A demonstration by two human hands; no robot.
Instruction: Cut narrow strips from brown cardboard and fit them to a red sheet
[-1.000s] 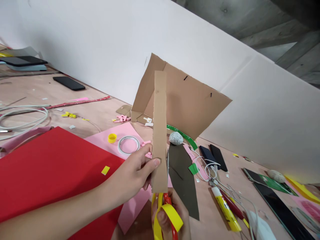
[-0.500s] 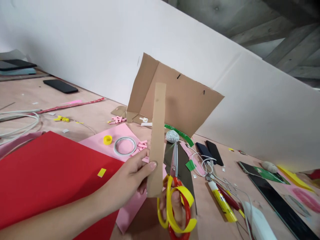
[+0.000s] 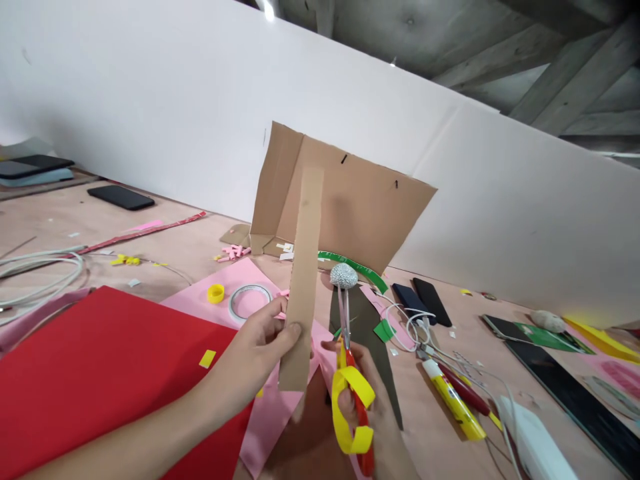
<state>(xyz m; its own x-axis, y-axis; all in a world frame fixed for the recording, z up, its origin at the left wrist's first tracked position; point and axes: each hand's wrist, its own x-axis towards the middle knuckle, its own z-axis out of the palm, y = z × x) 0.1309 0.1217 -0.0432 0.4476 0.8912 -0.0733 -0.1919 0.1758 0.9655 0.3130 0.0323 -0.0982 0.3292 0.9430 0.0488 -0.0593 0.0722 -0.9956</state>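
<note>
The cardboard strip [image 3: 303, 273] is plain tan, the scissors' handles [image 3: 360, 385] red and yellow, the large sheet [image 3: 125, 380] solid red

Left hand [image 3: 267, 343]: grips the lower part of the cardboard strip [image 3: 304, 280].
Left of this grip: large sheet [image 3: 120, 373], paper piece [image 3: 207, 359] on it.
Beyond, slightly left: tape roll [image 3: 231, 303], on second sheet [image 3: 240, 272].
Behind strip: folded cardboard [image 3: 363, 207].
Right of this grip: right hand [image 3: 379, 400], on scissors [image 3: 356, 377].
Beyond the right grip: ball [image 3: 343, 275].
Right of it: glue stick [image 3: 454, 401].

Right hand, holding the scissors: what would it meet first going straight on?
Likely the silvery lump; the scissors in the right hand point toward it, though depth is unclear.
</note>
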